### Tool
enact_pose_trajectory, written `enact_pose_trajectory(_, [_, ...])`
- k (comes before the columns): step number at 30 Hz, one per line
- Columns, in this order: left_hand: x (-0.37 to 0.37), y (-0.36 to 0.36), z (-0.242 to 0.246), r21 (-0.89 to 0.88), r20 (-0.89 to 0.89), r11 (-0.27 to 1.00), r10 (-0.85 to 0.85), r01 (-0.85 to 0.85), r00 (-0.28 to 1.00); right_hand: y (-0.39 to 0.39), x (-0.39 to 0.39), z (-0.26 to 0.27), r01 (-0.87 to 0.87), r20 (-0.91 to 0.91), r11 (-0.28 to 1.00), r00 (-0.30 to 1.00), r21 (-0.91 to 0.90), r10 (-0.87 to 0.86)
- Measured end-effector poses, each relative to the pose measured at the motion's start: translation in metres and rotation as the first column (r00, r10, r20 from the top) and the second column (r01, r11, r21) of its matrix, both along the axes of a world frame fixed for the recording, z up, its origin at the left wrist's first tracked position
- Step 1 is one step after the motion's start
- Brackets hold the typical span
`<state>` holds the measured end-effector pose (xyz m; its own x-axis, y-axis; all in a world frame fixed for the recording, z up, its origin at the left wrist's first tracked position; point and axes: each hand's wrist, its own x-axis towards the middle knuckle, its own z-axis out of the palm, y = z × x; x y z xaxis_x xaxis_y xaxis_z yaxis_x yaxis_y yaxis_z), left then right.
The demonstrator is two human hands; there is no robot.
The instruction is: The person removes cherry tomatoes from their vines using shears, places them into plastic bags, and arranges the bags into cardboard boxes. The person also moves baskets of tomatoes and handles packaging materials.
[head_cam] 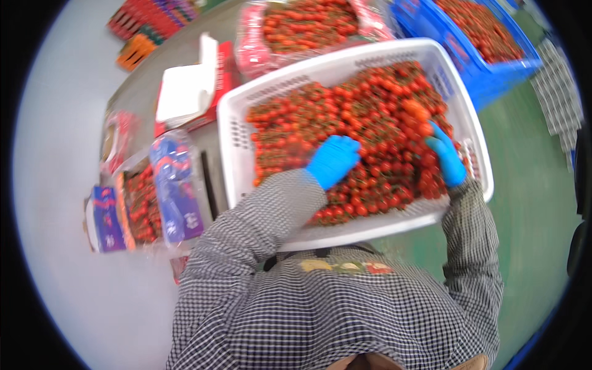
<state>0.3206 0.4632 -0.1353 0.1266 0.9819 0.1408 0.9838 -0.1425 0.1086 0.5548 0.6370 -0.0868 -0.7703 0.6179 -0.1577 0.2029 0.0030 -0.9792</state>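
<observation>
A white plastic crate (225, 152) in front of me holds many trusses of red cherry tomatoes (370, 111) with thin stems. My left hand (334, 161), in a blue glove, is palm down over the middle of the tomatoes. Its fingertips are close together, and whatever lies under them is hidden. On the right side of the crate, my right hand (446, 155), also in a blue glove, grips a truss of cherry tomatoes (418, 122). That truss is blurred and stands above the others, its upper fruit more orange.
Left of the crate stand a red box with white sheets (185, 92) and a purple-printed package (175, 189) beside packed tomatoes (143, 203). A pink-wrapped tomato pack (310, 27) lies behind. At the back right, a blue crate (495, 76) holds more tomatoes.
</observation>
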Motion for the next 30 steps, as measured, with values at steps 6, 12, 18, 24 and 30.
enact_pose_trajectory(6, [-0.046,-0.081,0.063,-0.085,0.536,0.856,0.47,-0.509,0.701,0.001,0.01,0.0,0.135,-0.141,0.851,0.961,-0.508,-0.236])
enact_pose_trajectory(12, [-0.197,-0.3,0.097,-0.096,0.86,0.297,0.506,-0.95,0.072,-0.012,-0.011,-0.007,0.049,-0.228,0.852,0.954,-0.521,-0.194])
enact_pose_trajectory(18, [-0.306,-0.485,0.083,0.159,0.355,-0.225,0.922,-0.961,-0.157,-0.101,-0.092,0.02,-0.099,-0.162,0.881,0.986,-0.463,0.026])
enact_pose_trajectory(24, [-0.304,-0.543,0.085,0.125,0.436,0.08,0.891,-0.989,0.127,-0.245,-0.22,0.079,-0.545,-0.197,0.692,0.831,-0.474,0.52])
enact_pose_trajectory(30, [-0.326,-0.542,0.065,0.102,-0.123,0.311,0.947,-0.945,0.298,-0.385,-0.387,0.107,-0.8,-0.081,0.595,0.59,0.07,0.803])
